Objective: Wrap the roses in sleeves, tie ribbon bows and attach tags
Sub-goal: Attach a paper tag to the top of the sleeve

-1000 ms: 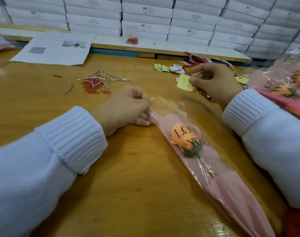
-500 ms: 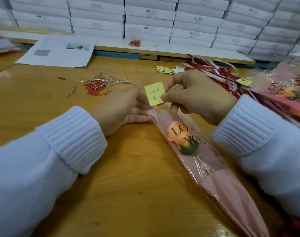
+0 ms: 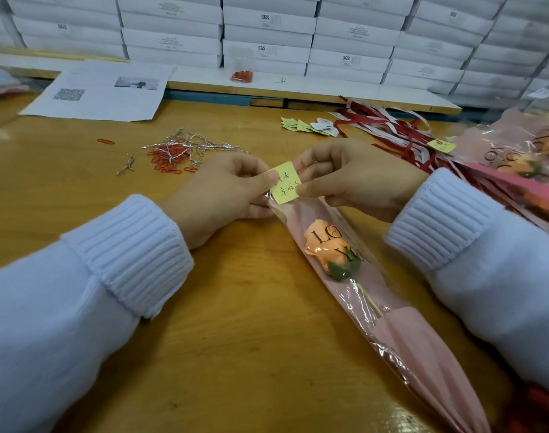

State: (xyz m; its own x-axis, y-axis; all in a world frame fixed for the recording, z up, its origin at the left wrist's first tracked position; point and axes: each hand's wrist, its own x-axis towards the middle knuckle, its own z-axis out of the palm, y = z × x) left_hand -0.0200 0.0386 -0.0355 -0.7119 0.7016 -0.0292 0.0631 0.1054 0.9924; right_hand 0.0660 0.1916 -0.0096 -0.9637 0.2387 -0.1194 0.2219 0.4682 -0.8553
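The sleeve (image 3: 423, 348) runs off frame at 5 o'clock; the wrapped roses (image 3: 517, 160) at 3 o'clock are cut off; writing on the tag (image 3: 287, 182) is illegible

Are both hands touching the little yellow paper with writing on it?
Touching. In the head view the left hand lays its thumb on one edge of the small yellow paper tag; the right hand pinches the other edge.

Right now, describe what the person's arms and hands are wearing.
The left sleeve and right sleeve are pale bluish-white knit. Each ends at the wrist in a thick ribbed cuff: left cuff, right cuff. The left hand and right hand are bare: no gloves, and no rings or watch show.
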